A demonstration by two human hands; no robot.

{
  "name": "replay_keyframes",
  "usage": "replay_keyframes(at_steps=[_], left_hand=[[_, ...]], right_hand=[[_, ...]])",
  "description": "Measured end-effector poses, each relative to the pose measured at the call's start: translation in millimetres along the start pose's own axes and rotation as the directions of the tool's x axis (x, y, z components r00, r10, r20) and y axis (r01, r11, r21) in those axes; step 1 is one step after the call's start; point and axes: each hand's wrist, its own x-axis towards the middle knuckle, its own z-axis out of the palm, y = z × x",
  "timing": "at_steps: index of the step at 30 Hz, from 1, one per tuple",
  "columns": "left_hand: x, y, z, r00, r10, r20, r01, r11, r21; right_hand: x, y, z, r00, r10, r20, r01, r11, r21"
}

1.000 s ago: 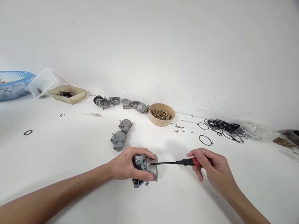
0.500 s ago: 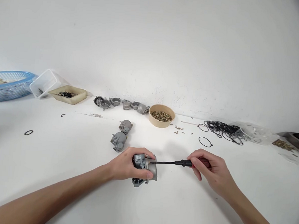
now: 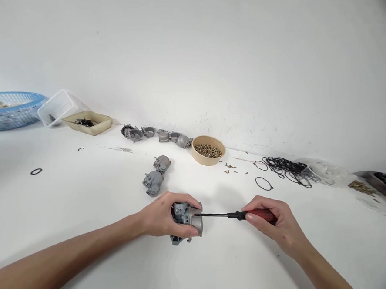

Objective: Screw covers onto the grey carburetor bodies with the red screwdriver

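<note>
A grey metal carburetor [image 3: 182,212] lies low in the middle of the white table, with my left hand [image 3: 167,215] wrapped round it, thumb on the near side and fingers on the far side. My right hand [image 3: 275,219] grips the red and black handle of a screwdriver [image 3: 216,215]. Its shaft points left, and its tip meets the carburetor's side between my left thumb and fingers. Whether a screw sits at the tip is too small to tell. Two more grey carburetors [image 3: 153,182] stand just beyond my left hand.
Along the wall are grey metal parts [image 3: 136,135], a tan bowl [image 3: 207,162] of brass screws and a heap of black rings [image 3: 285,166]. Loose screws lie by the bowl. Far left are a blue basket [image 3: 14,122], a clear container [image 3: 56,107] and a yellowish tray [image 3: 97,127].
My right hand has turned on the handle, showing more of its red part. The screwdriver and its tip sit slightly lower, and the carburetor has shifted a little.
</note>
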Motion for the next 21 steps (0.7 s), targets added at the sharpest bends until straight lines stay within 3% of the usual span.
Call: replay_keyframes(at_steps=[3,8,12,16,21], left_hand=[[0.2,0.8,0.5,1.000,-0.023,-0.010,0.023,0.999,-0.028],[1.1,2.3,-0.6,0.998,-0.051,-0.028,0.052,0.998,0.037],[1.6,1.6,-1.6,0.998,-0.064,-0.029,0.065,0.997,0.033],[1.9,-1.9,-0.6,0.998,-0.051,-0.035,0.052,0.998,0.020],[0.7,-1.3,0.8,0.999,-0.021,-0.050,0.023,0.999,0.043]], right_hand=[[3.8,-0.1,-1.3,0.999,0.045,0.023,-0.045,0.999,0.001],[8.2,1.1,-4.8,0.997,0.057,-0.061,-0.057,0.998,-0.007],[15.1,12.2,-12.5,0.977,0.046,-0.206,-0.057,0.997,-0.047],[22.9,30.6,-9.3,0.937,0.018,-0.349,-0.101,0.970,-0.221],[29.7,50.4,0.4,0.946,-0.089,-0.312,-0.080,0.868,-0.489]])
